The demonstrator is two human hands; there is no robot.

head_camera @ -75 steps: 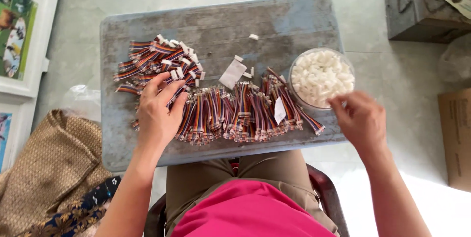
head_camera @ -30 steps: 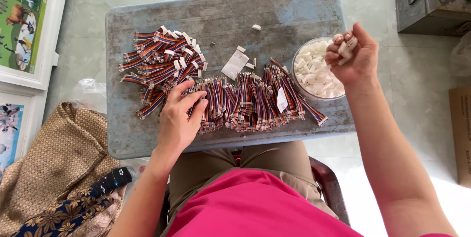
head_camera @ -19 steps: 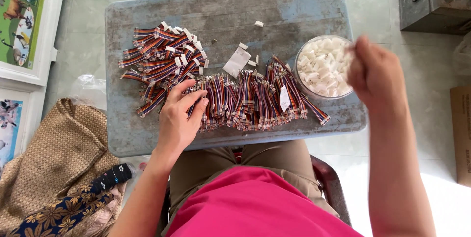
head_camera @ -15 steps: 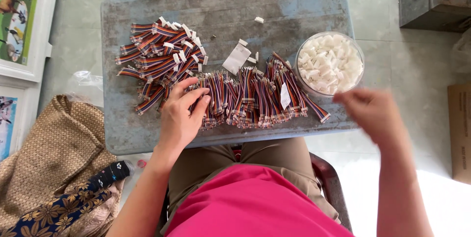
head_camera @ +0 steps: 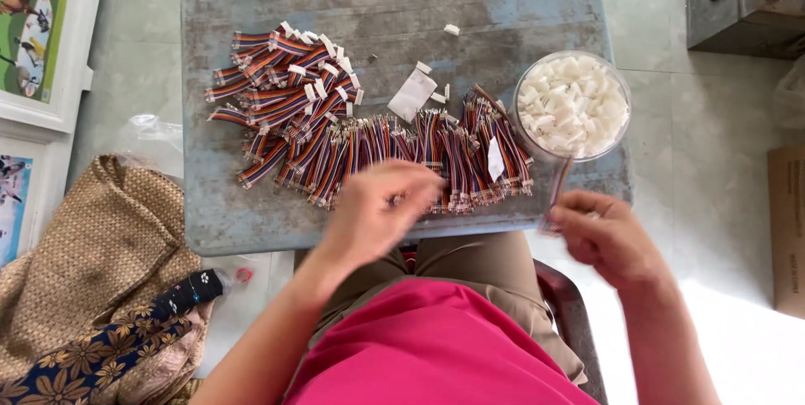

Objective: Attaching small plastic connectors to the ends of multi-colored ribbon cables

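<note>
Two hands are over the near edge of the grey table (head_camera: pixel 251 229). The left hand (head_camera: pixel 373 216), blurred, hovers above the row of rainbow ribbon cables (head_camera: pixel 419 158) at the table's front; whether its grip is apart or together cannot be told through the blur. The right hand (head_camera: pixel 608 237) sits just off the front right corner, its grip pinched on one ribbon cable (head_camera: pixel 558 191) that rises toward the bowl.

One clear round bowl (head_camera: pixel 573 105) stands at the right edge, heaped with small white connectors, too many to count. Two cable piles lie on the table: the front row, and a looser heap with white ends (head_camera: pixel 281 90) back left; neither can be counted. One white slip (head_camera: pixel 412 95) lies between them, with about four loose white connectors scattered near it. One woven bag (head_camera: pixel 92 262) rests on the floor at left.
</note>
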